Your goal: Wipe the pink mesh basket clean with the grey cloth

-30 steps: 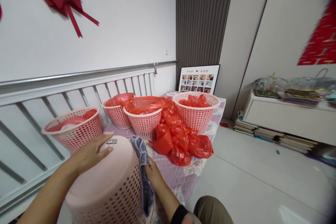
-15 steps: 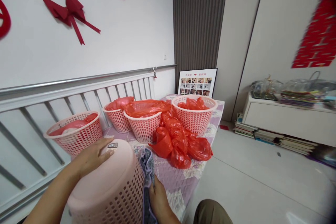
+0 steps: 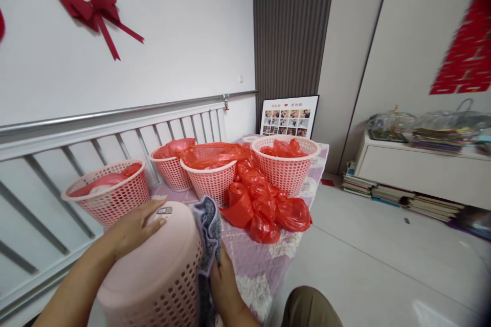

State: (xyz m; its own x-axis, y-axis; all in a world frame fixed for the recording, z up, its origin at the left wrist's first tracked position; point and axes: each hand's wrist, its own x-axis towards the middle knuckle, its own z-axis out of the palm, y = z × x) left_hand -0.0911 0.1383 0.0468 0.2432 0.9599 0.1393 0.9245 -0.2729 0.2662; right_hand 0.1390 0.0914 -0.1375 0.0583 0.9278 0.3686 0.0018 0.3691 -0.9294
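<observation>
Head view: pink perforated basket, bottom up and tilted, lower left to lower center, cut by the frame's bottom edge. Left hand laid on its base, thumb and visible fingers spread, touching near a small label; not wrapped around anything visible. Right hand, lower center, fingers closed on a gray-blue cloth with a lilac edge, cloth against the basket's right side; fingertips partly hidden.

Four more pink baskets, upright with red plastic in them: left basket at mid left, back basket left of center, middle basket at center, right basket right of center. Red plastic bags heaped between middle and right baskets, red roll at the heap's left. All on purple floral cover. White railing behind, mid left. Photo board upper center right. Knee bottom edge, right of center.
</observation>
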